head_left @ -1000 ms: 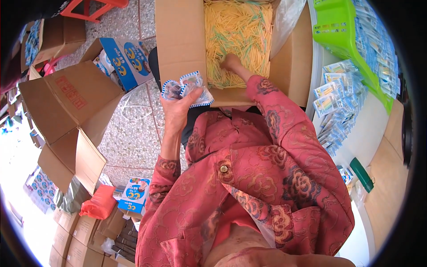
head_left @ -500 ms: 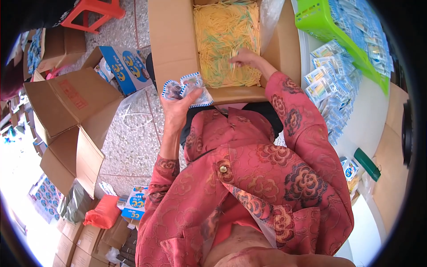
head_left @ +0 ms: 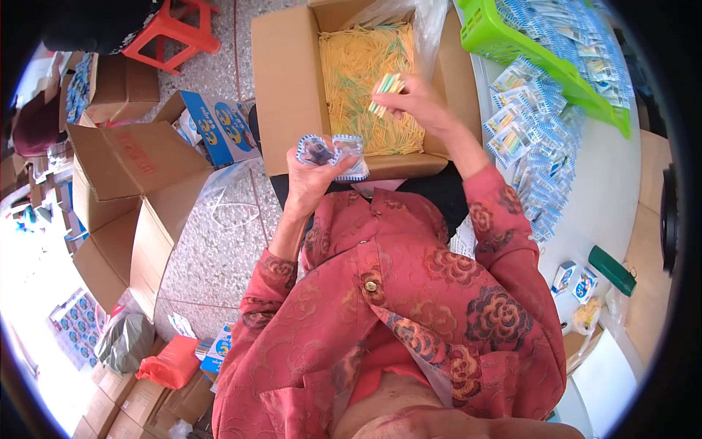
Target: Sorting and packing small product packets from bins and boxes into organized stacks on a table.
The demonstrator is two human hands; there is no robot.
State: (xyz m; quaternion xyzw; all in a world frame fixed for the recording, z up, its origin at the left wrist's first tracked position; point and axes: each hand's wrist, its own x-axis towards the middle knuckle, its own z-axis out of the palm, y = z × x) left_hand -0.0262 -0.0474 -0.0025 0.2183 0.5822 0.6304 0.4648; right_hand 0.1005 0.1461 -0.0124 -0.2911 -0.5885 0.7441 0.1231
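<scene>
My left hand is closed around small clear packets with blue-and-white striped edges, held at the near left edge of an open cardboard box. One packet gapes upward. My right hand pinches a small bunch of thin yellow and green sticks above the box. Beneath it spreads a thick layer of loose sticks of the same kind, mostly yellow with some green. A little space separates the bunch from the packets.
On the white table at right lie many filled packets beside a green plastic basket, also loaded. Crumpled clear plastic lines the box's far right corner. Open cartons and a red stool stand on the left floor.
My right hand has risen from the loose sticks, and the bunch in it now shows plainly. My left hand still grips the packets. The whole view has shifted slightly.
</scene>
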